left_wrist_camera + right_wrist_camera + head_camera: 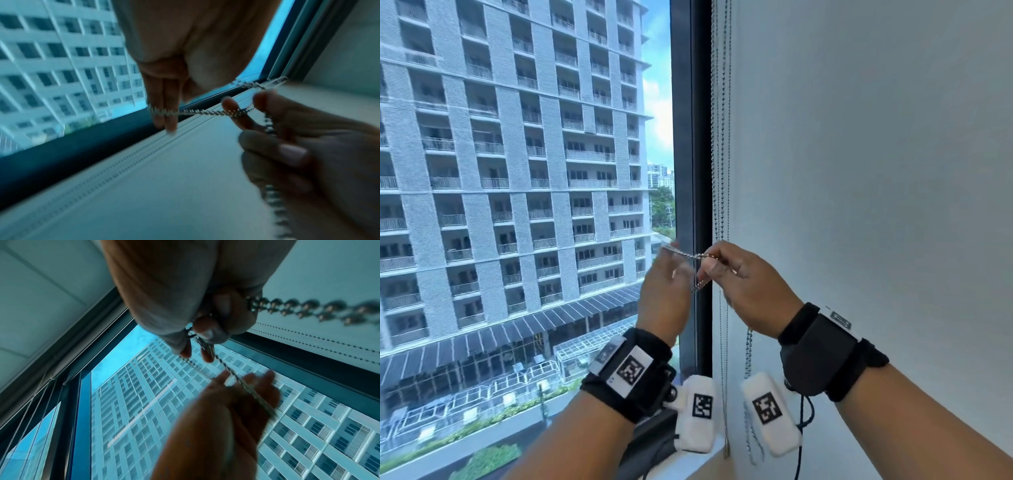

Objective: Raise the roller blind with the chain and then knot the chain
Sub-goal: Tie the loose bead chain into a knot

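Note:
A metal bead chain (717, 137) hangs down along the dark window frame, and a stretch of it (688, 255) runs taut between my two hands. My left hand (664, 274) is held up with straight fingers (164, 105), and the chain (205, 112) is looped over two of them. My right hand (726, 267) pinches the chain between curled fingers (205, 327) and thumb. From the right hand (287, 146) a loose double length of chain (748, 353) drops toward the sill. The window glass in the head view is uncovered; the blind itself is above that view.
A dark vertical window frame (702, 137) stands just behind the hands, with a white wall (859, 171) to its right. A pale sill (698, 462) runs below. Thin cords (24, 410) of a neighbouring blind hang further along the window. A tall building fills the glass.

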Tool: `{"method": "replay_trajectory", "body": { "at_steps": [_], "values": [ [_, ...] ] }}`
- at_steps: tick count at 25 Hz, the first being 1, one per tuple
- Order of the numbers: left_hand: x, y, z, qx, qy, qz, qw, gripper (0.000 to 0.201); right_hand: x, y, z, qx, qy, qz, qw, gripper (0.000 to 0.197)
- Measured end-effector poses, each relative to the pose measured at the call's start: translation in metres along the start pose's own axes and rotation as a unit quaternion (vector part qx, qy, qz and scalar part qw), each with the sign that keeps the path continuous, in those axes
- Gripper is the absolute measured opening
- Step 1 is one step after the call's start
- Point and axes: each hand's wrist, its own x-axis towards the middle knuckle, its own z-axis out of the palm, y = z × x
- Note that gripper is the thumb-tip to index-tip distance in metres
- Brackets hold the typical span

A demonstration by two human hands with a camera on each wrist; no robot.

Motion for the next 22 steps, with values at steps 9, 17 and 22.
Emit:
{"method": "replay_trajectory", "body": {
  "at_steps": [9,17,22],
  "values": [
    [-0.011,0.031,-0.017,-0.098,-0.291,-0.117,0.944,0.070,0.024,0.014,-0.035,0.024,0.039,0.048,0.998,0.016],
    [-0.016,0.025,0.008,-0.032,-0.299,-0.063,0.952,0.061,0.018,-0.002,-0.033,0.053,-0.008,0.038,0.998,0.022],
    [-0.014,0.008,0.016,0.031,-0.148,0.003,0.988,0.055,0.008,0.003,-0.024,0.417,-0.062,0.149,0.895,0.028]
  ]
}}
